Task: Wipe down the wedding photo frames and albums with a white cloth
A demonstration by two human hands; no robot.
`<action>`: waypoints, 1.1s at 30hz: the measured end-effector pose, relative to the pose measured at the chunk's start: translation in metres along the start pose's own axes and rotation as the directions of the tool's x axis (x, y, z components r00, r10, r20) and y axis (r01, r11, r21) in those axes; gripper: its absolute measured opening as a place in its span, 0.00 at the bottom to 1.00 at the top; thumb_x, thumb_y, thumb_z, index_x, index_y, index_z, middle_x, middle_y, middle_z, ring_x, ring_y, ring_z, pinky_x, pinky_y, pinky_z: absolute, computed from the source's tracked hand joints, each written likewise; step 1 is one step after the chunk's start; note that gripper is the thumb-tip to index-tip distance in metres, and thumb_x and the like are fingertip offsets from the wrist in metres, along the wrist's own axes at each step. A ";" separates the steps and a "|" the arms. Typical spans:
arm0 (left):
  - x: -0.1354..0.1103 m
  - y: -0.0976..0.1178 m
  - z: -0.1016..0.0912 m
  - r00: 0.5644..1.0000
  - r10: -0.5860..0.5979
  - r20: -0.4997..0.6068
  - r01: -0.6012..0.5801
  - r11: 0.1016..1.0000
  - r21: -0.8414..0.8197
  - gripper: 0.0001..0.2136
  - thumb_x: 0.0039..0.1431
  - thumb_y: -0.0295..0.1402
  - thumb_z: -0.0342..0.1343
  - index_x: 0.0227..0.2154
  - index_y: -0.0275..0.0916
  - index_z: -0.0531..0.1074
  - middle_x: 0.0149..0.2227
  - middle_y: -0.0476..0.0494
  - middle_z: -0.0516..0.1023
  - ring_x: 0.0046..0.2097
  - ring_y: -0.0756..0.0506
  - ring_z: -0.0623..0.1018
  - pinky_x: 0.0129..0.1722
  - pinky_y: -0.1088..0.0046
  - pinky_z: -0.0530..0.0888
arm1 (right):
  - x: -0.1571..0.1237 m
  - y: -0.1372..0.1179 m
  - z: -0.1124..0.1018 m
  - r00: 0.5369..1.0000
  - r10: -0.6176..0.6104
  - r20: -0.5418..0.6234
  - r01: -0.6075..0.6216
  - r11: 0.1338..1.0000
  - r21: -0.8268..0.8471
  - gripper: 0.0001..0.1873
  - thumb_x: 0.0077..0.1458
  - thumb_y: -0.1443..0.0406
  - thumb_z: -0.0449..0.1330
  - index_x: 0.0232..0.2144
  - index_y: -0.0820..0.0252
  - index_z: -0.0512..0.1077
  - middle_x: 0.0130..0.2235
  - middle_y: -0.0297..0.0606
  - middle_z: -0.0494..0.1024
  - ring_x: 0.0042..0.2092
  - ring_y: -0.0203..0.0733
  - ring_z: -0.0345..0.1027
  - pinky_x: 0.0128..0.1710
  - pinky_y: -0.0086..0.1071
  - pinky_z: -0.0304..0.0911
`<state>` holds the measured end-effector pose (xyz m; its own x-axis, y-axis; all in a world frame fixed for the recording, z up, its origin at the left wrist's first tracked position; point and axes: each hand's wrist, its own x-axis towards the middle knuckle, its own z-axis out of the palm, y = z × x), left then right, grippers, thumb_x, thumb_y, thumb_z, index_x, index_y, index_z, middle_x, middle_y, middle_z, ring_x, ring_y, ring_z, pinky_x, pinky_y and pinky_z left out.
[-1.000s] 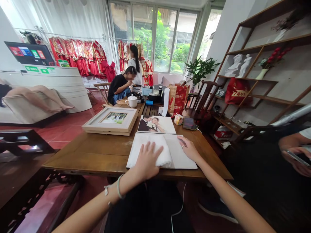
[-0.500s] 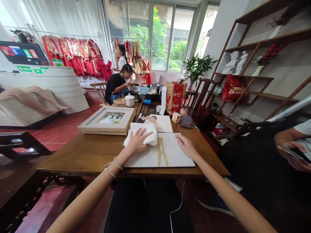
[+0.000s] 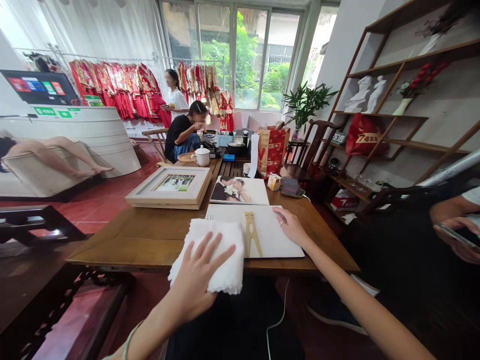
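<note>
Under the spread fingers of my left hand (image 3: 198, 272) is a folded white cloth (image 3: 228, 250), which reaches out past the table's front edge and moves with the hand. It covers the lower left of an open photo album's white page (image 3: 272, 235). My right hand (image 3: 292, 227) rests on the right side of that page, its fingers stretched forward and lightly bent, a ring on one. Between the hands a flat yellowish A-shaped piece (image 3: 252, 235) lies on the page. The album's far page (image 3: 243, 192) carries a photo of a couple.
On the wooden table (image 3: 112, 245) stand stacked picture frames (image 3: 168, 187), a white lidded cup (image 3: 202, 156), a red paper bag (image 3: 270, 152), a small box (image 3: 274, 182) and a phone (image 3: 291, 187). Another person's hands (image 3: 457, 235) hold a phone at right. Two people are farther back.
My left hand has drawn the white cloth toward me and left, off the page's middle and over the table edge. My right hand stays put. A standing person in the background has shifted left.
</note>
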<state>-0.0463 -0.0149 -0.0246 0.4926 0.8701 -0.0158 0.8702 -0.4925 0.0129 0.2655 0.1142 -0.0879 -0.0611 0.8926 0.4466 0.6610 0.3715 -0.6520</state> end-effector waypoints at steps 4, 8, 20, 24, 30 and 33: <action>0.021 -0.011 0.000 0.999 -0.015 -0.050 0.015 1.000 -0.015 0.37 0.48 0.30 0.50 0.62 0.57 0.47 0.67 0.51 0.41 0.66 0.36 0.42 0.59 0.46 0.47 | 0.000 0.000 0.000 1.000 0.007 0.013 -0.007 1.000 -0.008 0.19 0.53 0.70 0.50 0.46 0.59 0.71 0.49 0.44 0.74 0.52 0.45 0.67 0.54 0.42 0.60; 0.063 -0.026 -0.005 0.994 -0.082 -0.066 0.083 0.997 0.004 0.36 0.49 0.29 0.50 0.62 0.55 0.49 0.66 0.46 0.46 0.66 0.36 0.45 0.58 0.46 0.50 | 0.000 0.000 0.000 1.000 0.002 0.008 -0.001 1.000 -0.011 0.19 0.53 0.70 0.50 0.46 0.57 0.71 0.49 0.43 0.74 0.52 0.45 0.67 0.54 0.43 0.60; 0.101 -0.032 -0.006 0.985 -0.130 -0.116 0.134 0.991 0.024 0.31 0.54 0.33 0.49 0.62 0.51 0.51 0.64 0.38 0.51 0.64 0.32 0.51 0.55 0.45 0.55 | 0.000 -0.002 -0.001 1.000 0.017 0.020 -0.017 1.000 -0.005 0.20 0.53 0.69 0.50 0.47 0.58 0.71 0.49 0.43 0.74 0.53 0.46 0.66 0.55 0.43 0.58; 0.065 -0.013 -0.004 0.991 -0.090 -0.103 0.094 0.995 0.031 0.37 0.46 0.28 0.52 0.62 0.52 0.50 0.65 0.41 0.48 0.65 0.33 0.47 0.57 0.45 0.51 | 0.000 -0.004 -0.001 0.999 0.028 0.024 -0.028 1.000 -0.002 0.20 0.53 0.69 0.50 0.47 0.60 0.71 0.50 0.45 0.73 0.53 0.46 0.65 0.56 0.43 0.57; 0.011 0.008 0.000 0.999 -0.028 -0.030 0.028 1.000 0.014 0.45 0.37 0.26 0.53 0.63 0.54 0.46 0.67 0.47 0.40 0.66 0.33 0.40 0.59 0.45 0.43 | 0.000 -0.002 0.000 1.000 0.022 0.016 -0.022 1.000 -0.009 0.19 0.53 0.69 0.50 0.46 0.59 0.71 0.50 0.44 0.73 0.53 0.46 0.65 0.55 0.44 0.58; 0.006 0.009 -0.001 1.000 -0.016 -0.014 0.016 1.000 0.003 0.44 0.38 0.28 0.53 0.62 0.54 0.46 0.67 0.47 0.39 0.66 0.33 0.40 0.60 0.45 0.42 | 0.000 0.000 0.001 1.000 0.016 0.018 -0.016 1.000 -0.008 0.19 0.53 0.69 0.49 0.46 0.60 0.71 0.50 0.45 0.73 0.53 0.47 0.65 0.55 0.44 0.58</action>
<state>-0.0357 -0.0135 -0.0237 0.4786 0.8780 -0.0022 0.8780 -0.4786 0.0100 0.2650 0.1144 -0.0880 -0.0641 0.9031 0.4247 0.6680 0.3550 -0.6540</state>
